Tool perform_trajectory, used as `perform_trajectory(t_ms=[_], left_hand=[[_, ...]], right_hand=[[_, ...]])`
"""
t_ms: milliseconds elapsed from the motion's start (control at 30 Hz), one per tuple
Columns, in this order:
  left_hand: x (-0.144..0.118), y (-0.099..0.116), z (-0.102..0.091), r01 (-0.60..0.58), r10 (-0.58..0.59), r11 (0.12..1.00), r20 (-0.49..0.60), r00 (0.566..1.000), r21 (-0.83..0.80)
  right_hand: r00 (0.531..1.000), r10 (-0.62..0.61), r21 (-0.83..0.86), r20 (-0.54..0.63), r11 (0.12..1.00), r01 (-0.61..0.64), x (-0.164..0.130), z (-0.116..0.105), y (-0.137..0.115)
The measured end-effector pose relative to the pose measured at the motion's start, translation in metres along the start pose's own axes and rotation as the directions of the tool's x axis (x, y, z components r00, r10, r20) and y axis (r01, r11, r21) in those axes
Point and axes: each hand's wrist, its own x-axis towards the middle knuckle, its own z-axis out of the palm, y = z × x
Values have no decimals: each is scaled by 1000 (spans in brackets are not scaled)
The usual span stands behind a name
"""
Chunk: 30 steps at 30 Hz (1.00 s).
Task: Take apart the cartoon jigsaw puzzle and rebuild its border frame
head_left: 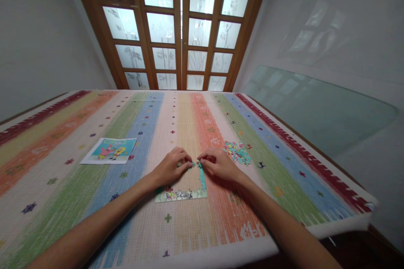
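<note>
A partly joined jigsaw puzzle (181, 196) lies flat on the striped cloth, showing a bottom row and a teal right side. My left hand (173, 166) is over its upper left part, thumb and fingers pinched on a small teal puzzle piece (193, 164). Close beside it, my right hand (218, 164) is closed at the top of the right side, its fingertips on another teal puzzle piece (200, 164). Both hands partly cover the puzzle's upper and left parts, so I cannot tell how the pieces there join.
A heap of loose puzzle pieces (238, 152) sits beyond my right hand. To the left lies a printed cartoon picture (110, 150) on paper. The striped tablecloth (142, 227) covers the table, with its front edge near my forearms. Glass-paned wooden doors (181, 29) stand behind.
</note>
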Motion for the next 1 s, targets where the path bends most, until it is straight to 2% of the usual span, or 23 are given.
perform_trajectory(t_ms=[200, 567, 800, 1000], left_hand=[[-9, -1, -4, -31, 30, 998, 21, 999, 46], [-19, 1, 2, -45, 44, 996, 10, 999, 82], [-23, -2, 6, -78, 80, 994, -21, 997, 72], [-24, -4, 6, -114, 115, 990, -8, 993, 83]], right_hand=[[1000, 10, 14, 10, 1000, -10, 0, 1, -2], [1000, 12, 17, 24, 1000, -12, -2, 7, 0], [997, -64, -66, 48, 996, 67, -3, 7, -3], [996, -75, -90, 46, 993, 79, -4, 8, -3]])
